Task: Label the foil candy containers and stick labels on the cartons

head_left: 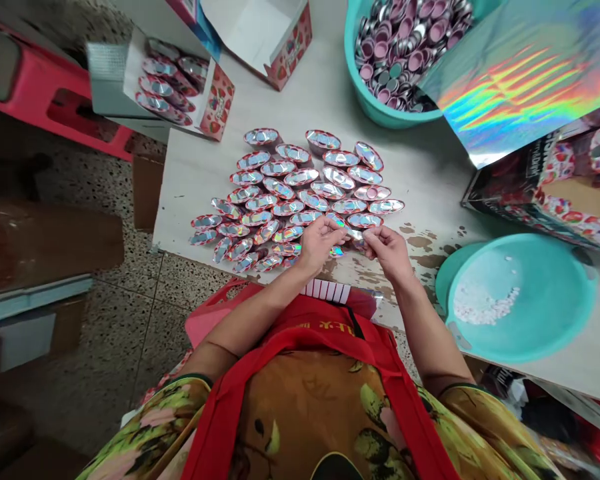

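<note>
Many small pillow boxes (301, 177) stand close together on the table, their oval open tops showing shiny silver insides and red-patterned edges. At the near edge of the group, my left hand (323, 241) has its fingers pinched at one silver-topped pillow box (354, 235). My right hand (389, 251) pinches the opposite end of that same box, thumb and forefinger pressed together. My fingers cover part of it, and whether anything small is between the fingertips is hidden.
Round pink-and-silver pieces fill a teal basin (357, 100) at the back. A second teal basin (540, 307) at right holds small white pieces. A strawberry-print carton (217, 100) with upright packets stands at left, beside an open carton (290, 57). Holographic sheet (520, 73) overhangs at right.
</note>
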Demonstrator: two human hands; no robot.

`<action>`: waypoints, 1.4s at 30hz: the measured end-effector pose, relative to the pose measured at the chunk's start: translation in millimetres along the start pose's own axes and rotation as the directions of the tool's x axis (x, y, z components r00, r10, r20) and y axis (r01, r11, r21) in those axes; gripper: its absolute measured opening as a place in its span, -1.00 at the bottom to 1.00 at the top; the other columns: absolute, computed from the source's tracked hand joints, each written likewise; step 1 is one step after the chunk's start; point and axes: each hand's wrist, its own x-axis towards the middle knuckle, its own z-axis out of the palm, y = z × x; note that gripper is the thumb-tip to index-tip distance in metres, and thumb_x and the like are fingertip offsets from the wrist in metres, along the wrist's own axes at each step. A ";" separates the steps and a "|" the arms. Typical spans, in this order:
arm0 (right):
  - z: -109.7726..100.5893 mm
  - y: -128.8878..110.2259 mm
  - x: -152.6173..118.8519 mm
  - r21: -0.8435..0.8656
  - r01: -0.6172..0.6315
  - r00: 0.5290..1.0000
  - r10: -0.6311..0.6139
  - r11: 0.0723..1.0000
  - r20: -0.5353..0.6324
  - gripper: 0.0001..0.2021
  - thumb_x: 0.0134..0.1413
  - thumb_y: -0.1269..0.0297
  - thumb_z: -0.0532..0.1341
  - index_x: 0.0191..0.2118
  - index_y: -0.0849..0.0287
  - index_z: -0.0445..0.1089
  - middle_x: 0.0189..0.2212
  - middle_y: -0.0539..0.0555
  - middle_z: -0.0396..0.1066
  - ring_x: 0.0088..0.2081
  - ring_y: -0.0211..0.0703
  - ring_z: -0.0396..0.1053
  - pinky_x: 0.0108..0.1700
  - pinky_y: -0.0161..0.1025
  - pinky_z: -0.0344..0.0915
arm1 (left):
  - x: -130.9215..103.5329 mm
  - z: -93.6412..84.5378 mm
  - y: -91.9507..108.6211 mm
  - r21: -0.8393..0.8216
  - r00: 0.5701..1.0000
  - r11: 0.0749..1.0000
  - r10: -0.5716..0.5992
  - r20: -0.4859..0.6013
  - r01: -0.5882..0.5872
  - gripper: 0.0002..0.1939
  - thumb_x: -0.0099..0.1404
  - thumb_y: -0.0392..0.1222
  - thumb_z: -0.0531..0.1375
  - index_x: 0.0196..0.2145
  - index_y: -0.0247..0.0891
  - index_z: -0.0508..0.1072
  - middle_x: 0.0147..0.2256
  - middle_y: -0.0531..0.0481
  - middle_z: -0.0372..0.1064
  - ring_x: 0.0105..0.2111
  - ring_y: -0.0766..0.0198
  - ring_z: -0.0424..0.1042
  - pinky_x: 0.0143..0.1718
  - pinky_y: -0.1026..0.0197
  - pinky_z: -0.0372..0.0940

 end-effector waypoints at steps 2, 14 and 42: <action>-8.8 -2.2 20.6 -0.080 0.042 0.998 -0.046 0.996 -0.046 -0.59 -0.11 -0.16 0.35 -0.40 0.13 0.41 -0.59 -0.05 0.35 -0.60 -0.30 0.21 -0.53 -0.30 0.20 | 17.2 7.4 -1.5 0.105 0.998 0.994 0.045 -0.046 -0.040 -0.87 0.18 -0.24 0.29 -0.40 -0.24 0.37 -0.48 0.08 0.42 -0.39 0.30 0.49 -0.28 0.25 0.36; -48.7 -13.8 111.6 -0.535 0.054 0.926 -0.243 0.843 -0.289 -0.74 0.00 0.10 0.26 -0.37 0.20 0.55 -0.46 0.06 0.47 -0.39 -0.13 0.35 -0.31 -0.20 0.27 | 88.3 65.6 2.9 0.747 0.900 0.648 0.402 -0.167 -0.151 -0.87 0.26 -0.27 0.25 -0.46 -0.18 0.43 -0.17 -0.15 0.33 0.05 -0.10 0.17 0.14 -0.19 0.05; -25.9 106.3 -122.6 -0.780 0.236 0.971 -0.111 0.580 0.211 -0.55 0.19 -0.19 0.16 -0.29 0.13 0.51 -0.39 0.15 0.55 -0.34 0.00 0.48 -0.29 -0.18 0.30 | -52.0 -102.8 -37.0 0.785 0.813 0.332 0.471 0.342 -0.522 -0.82 0.41 -0.18 0.13 -0.32 -0.20 0.49 -0.31 -0.02 0.52 -0.26 0.24 0.46 -0.14 0.21 0.31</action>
